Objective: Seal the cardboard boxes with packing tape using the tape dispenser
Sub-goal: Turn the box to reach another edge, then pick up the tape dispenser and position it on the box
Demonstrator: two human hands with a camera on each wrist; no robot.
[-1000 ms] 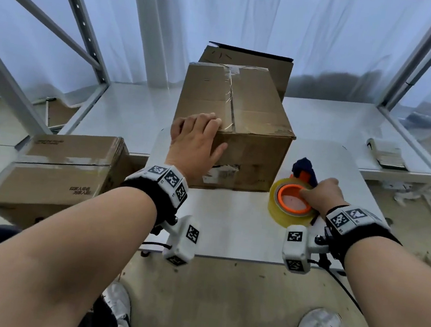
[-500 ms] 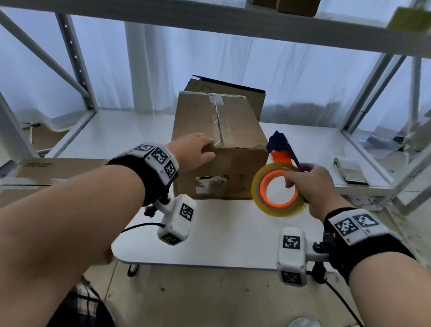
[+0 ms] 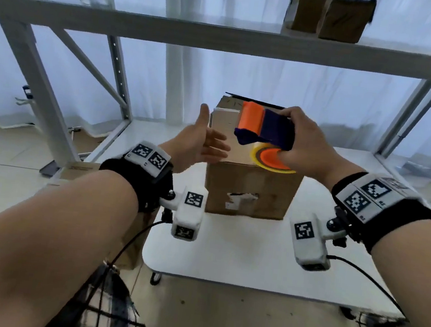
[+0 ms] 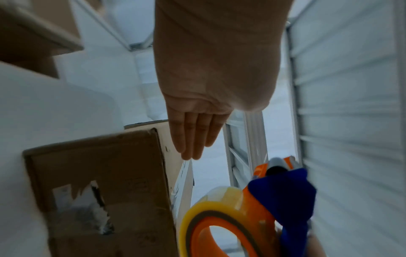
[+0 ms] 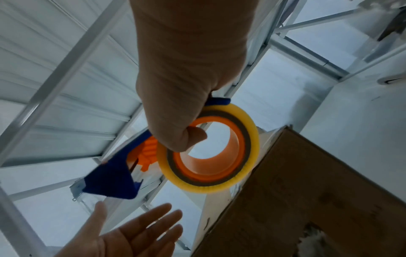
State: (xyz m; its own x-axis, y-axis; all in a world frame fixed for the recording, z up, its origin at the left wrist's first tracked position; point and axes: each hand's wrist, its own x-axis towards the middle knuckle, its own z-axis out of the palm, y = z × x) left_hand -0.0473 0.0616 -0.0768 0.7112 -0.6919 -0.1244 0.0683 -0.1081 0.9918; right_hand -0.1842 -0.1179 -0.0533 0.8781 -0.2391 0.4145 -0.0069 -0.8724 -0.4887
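Right hand (image 3: 306,149) raised above the cardboard box (image 3: 249,188), grip clamped on the tape dispenser (image 3: 265,131) — thumb hooked through the orange core of the yellow tape roll (image 5: 208,149), fingers wrapped over the blue body. Dispenser held in the air over the box top, not touching it, orange roller end pointing toward the left hand (image 3: 197,145). Left hand beside the box's upper left edge, palm turned to the dispenser, fingers (image 4: 193,139) straight and together, thumb up — grip apart, holding nothing. Box upright on the white tabletop (image 3: 239,249), torn label on its near face. Second box (image 3: 130,245) lower at the left, beside the tabletop. More cartons (image 3: 330,15) on the metal shelf (image 3: 223,36) overhead.
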